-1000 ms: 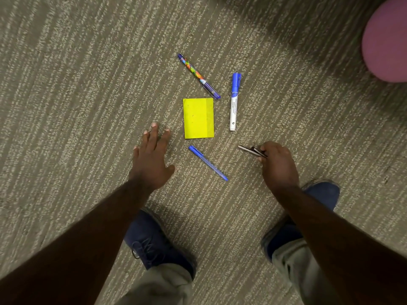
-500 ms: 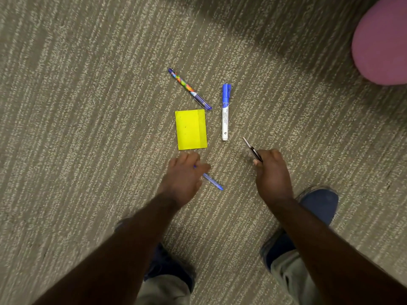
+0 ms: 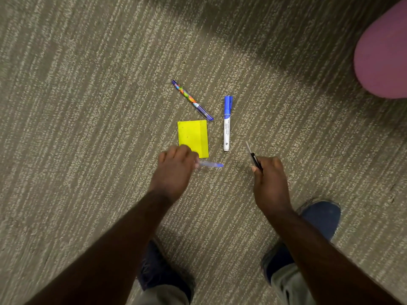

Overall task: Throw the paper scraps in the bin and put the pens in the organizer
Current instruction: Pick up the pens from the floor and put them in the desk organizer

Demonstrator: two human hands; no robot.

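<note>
On the carpet lie a yellow paper note, a multicoloured pen above it and a blue-capped white marker to its right. My left hand is closed on a thin blue pen, which sticks out to the right, blurred, just below the note. My right hand grips a black pen whose pale tip points up and left. No bin or organizer is in view.
A pink rounded object fills the upper right corner. My two blue shoes stand on the striped grey carpet below my arms.
My left hand came from the carpet left of the note across to the thin blue pen and closed on it; the pen now points sideways. The black pen in my right hand swung upright.
</note>
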